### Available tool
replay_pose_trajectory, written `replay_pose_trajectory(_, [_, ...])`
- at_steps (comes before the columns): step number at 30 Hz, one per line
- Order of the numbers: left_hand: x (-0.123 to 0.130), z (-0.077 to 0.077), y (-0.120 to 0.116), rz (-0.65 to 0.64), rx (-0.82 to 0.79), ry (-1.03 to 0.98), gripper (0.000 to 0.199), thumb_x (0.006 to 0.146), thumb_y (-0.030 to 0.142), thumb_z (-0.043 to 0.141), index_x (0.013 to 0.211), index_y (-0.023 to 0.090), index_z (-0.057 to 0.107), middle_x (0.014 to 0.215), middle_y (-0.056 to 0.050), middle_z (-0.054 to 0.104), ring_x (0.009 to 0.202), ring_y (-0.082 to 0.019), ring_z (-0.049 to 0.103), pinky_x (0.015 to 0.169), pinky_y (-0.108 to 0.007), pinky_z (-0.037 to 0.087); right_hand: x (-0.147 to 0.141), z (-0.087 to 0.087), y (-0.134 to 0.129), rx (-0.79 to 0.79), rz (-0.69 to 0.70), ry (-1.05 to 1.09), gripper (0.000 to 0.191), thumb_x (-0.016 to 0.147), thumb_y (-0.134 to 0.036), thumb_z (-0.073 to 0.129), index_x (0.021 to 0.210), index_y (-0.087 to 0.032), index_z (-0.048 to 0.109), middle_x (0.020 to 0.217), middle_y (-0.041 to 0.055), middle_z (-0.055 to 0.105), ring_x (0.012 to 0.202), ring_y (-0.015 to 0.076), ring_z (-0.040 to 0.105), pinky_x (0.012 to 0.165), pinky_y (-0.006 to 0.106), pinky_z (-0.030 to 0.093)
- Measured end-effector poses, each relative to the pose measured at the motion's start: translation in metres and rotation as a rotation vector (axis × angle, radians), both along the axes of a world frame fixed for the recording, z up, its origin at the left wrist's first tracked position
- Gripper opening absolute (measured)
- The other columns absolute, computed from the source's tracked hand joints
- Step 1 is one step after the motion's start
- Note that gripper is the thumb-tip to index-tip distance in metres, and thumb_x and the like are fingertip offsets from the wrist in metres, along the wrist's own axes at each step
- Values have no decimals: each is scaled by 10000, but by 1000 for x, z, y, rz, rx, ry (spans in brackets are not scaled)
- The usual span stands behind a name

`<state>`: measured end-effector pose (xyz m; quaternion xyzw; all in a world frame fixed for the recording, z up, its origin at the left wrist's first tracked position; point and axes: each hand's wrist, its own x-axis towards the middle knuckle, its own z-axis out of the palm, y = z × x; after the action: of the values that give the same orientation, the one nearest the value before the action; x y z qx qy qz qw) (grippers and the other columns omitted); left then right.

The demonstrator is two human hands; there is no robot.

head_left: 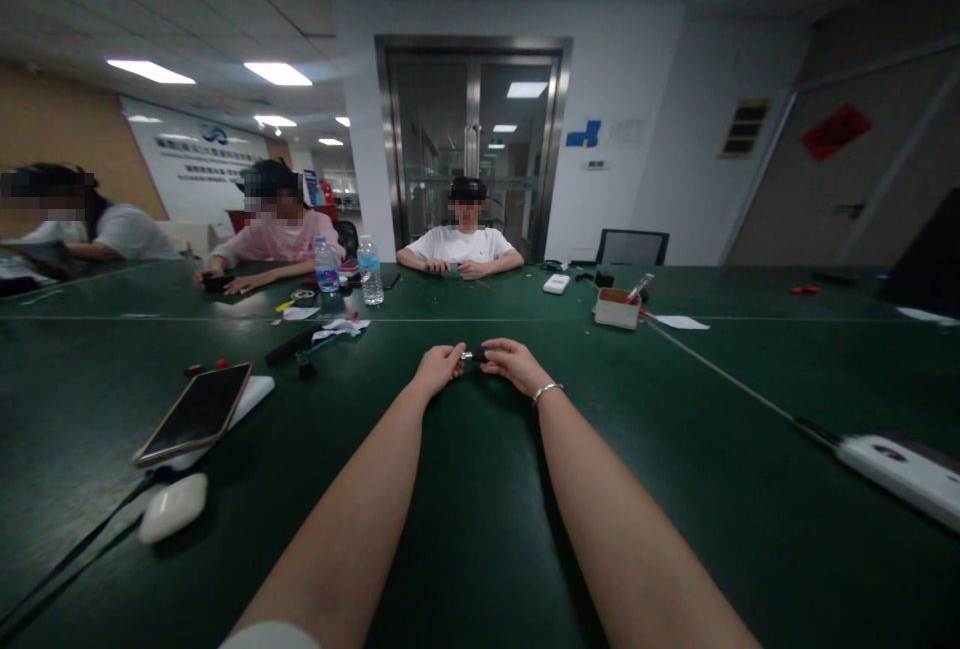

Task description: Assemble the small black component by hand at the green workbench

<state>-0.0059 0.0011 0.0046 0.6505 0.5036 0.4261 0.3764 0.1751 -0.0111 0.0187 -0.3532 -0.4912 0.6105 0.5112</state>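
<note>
Over the green table (480, 489) both my hands meet on a small black object with a shiny silver end (474, 356); its exact kind is too small to make out. My left hand (439, 369) pinches the silver end between thumb and fingers. The black end is gripped by my right hand (514, 364), which wears a silver bracelet (547, 392) at the wrist. Fingers cover part of the object.
To the left lie a phone (196, 414) on a white item and a white rounded case (174, 509). Water bottles (370, 271) stand farther back. A small box (616, 309) sits right of centre, with a white power strip (900, 479) at far right. Several people (469, 249) sit across.
</note>
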Motion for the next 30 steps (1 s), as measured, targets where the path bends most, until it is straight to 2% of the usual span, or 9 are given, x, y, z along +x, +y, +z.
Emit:
replay_pose_trajectory(13, [-1,-4,1,15,80,59,403,775,538,471,709,155,578,630,-21,600,558,-121,542,548,-236,414,-2,-3,4,-7,-16,3,147,767,-23,604,901,-84,600,717,63,657,527,110,648,552,205,564])
replay_pose_trajectory(20, [1,0,-4,6,65,-31,304,746,454,569,807,156,571,660,-5,590,549,-98,517,542,-223,414,-3,-1,3,-11,-16,13,147,780,-48,606,916,-104,594,697,48,643,500,107,638,530,213,558])
replay_pose_trajectory(30, [1,0,-5,-31,71,-110,279,686,382,647,828,156,567,585,30,524,519,-88,488,496,-207,382,-3,-1,3,-11,-15,6,112,793,-46,587,893,-96,595,672,55,645,494,107,635,510,197,548])
